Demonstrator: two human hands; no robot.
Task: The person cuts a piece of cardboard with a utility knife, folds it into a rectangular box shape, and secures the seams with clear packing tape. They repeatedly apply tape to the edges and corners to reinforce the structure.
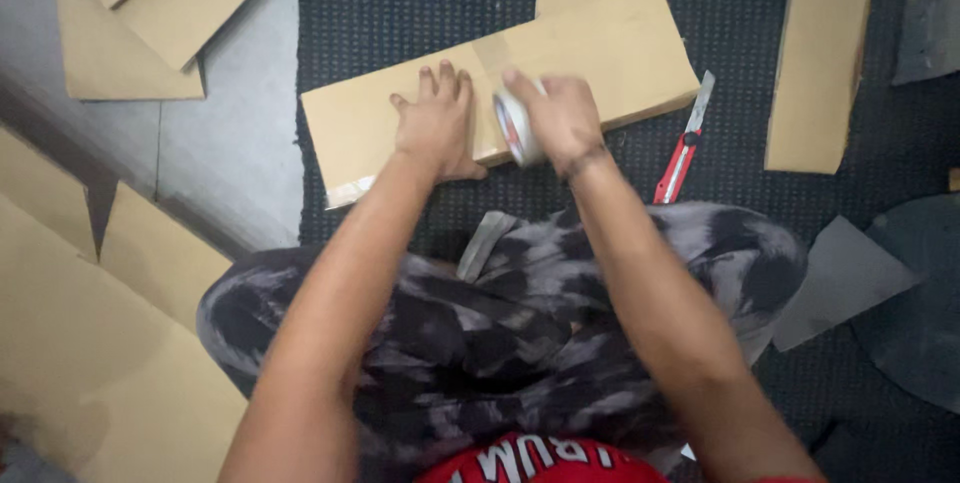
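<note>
The left hand [435,123] lies flat, fingers spread, on the long cardboard panel [610,53], and just beside it the right hand [565,118] grips a tape roll [515,128] against the panel, best kept pressed low and steady.

My left hand [437,123] lies flat on the cardboard box [620,48] before my knees; my right hand [562,118], just beside it, holds a tape roll [514,128] against the box. A utility knife [683,148] lies right of them on the mat [400,3].
</note>
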